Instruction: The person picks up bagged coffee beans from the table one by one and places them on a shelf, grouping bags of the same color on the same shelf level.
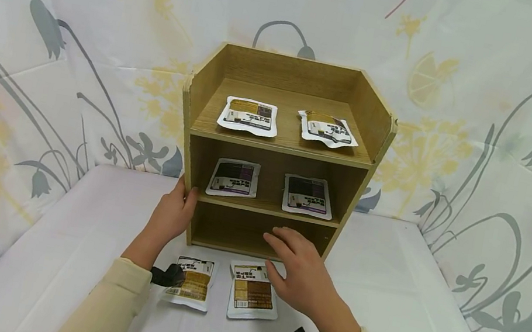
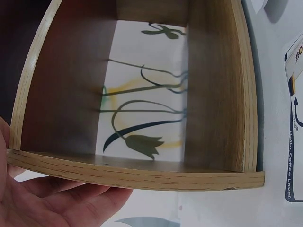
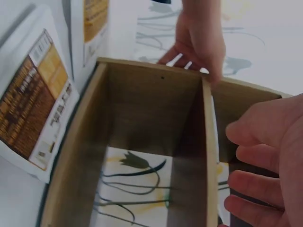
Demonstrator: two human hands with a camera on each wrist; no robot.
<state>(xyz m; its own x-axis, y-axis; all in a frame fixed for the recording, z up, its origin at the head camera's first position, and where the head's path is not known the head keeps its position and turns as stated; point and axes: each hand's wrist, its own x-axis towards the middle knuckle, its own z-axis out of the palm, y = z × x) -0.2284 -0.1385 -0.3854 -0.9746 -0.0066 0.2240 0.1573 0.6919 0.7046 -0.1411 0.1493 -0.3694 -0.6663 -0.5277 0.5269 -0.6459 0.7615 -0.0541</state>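
A small wooden shelf [image 1: 268, 211] with three levels stands on the white cloth. My left hand [image 1: 175, 210] grips its left side panel, the thumb at the front edge and the fingers along the outside [image 2: 71, 201]. Holding nothing, my right hand [image 1: 303, 273] hovers before the lowest compartment with its fingers loosely spread [image 3: 260, 175]. Two brown-and-white pouches, a left one [image 1: 192, 283] and a right one [image 1: 251, 291], lie on the cloth in front of the shelf. The right pouch is nearest to my right hand.
On the top level lie two gold-and-white pouches, left [image 1: 249, 117] and right [image 1: 327, 129]. The middle level bears two black-and-purple pouches, left [image 1: 234, 178] and right [image 1: 307, 196]. A flower-printed cloth [image 1: 132, 47] hangs behind and at both sides.
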